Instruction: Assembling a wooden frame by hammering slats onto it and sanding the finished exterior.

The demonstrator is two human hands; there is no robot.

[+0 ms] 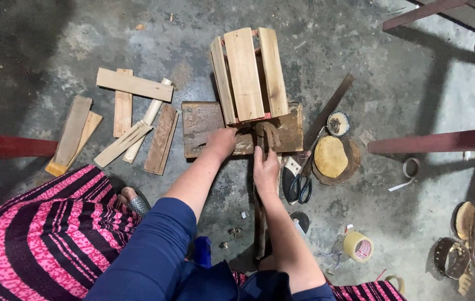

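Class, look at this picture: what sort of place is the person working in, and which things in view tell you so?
Probably an informal woodworking spot on a bare concrete floor. Loose wooden slats lie scattered, a small slatted crate stands on a worn board, and scissors and a tape roll lie nearby.

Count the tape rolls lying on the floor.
2: a tan tape roll right of the right hand, and a grey tape roll farther right, under the red bar. Others may be hidden.
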